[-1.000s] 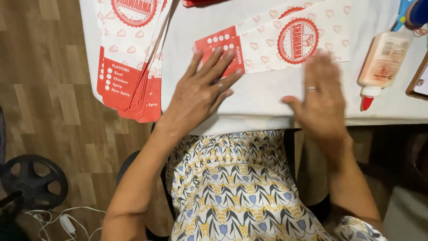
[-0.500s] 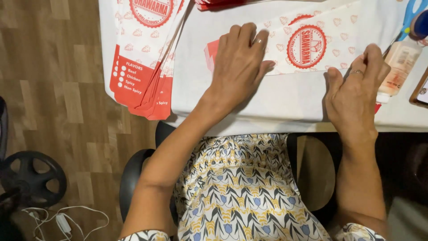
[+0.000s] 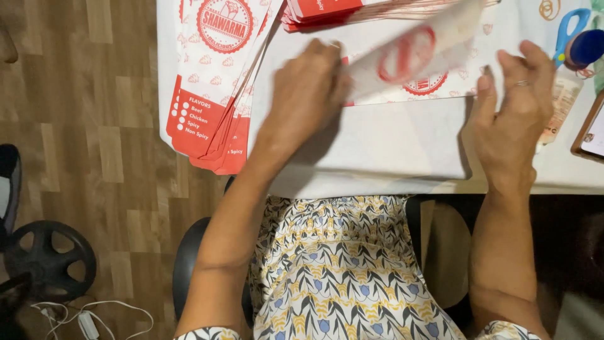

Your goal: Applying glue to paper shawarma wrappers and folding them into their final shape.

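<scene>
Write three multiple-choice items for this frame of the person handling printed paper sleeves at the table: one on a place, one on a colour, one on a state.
1. Where does the fanned stack of red-and-white printed paper sleeves lie?
A. on the wooden floor
B. at the table's left edge, overhanging it
C. on the person's lap

2. What colour are the scissor handles at the top right?
A. blue
B. green
C. black

3. How is the flat white paper sleeve with a red round mark held?
A. crumpled in one fist
B. lying untouched
C. lifted between the left hand and right hand, blurred

Answers: 1 B, its red ends hang past the white table; 2 A, blue loops show; 3 C, both hands meet its ends.
</scene>
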